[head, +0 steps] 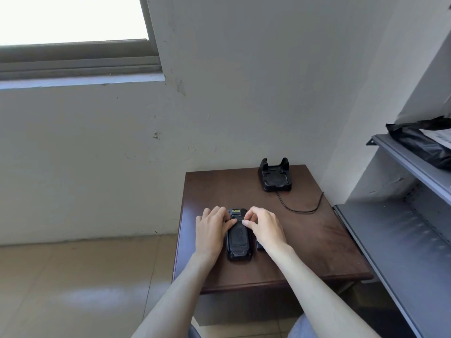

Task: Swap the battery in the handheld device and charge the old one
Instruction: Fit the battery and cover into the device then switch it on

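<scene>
A black handheld device [239,240] lies face down on the dark brown table [305,240], its back cover toward me. My left hand [211,230] rests on the device's left side, thumb across its upper back. My right hand [264,226] pinches at the upper edge of the back cover with thumb and fingertips. A small black block, apparently a battery [260,247], lies just right of the device, mostly hidden under my right wrist. An empty black charging cradle [275,176] stands at the table's far edge, its cable [300,209] curling off to the right.
A grey metal shelving unit [402,235] stands against the table's right side, with a black plastic bag [422,142] on an upper shelf. A wall and window are behind; tiled floor lies left of the table.
</scene>
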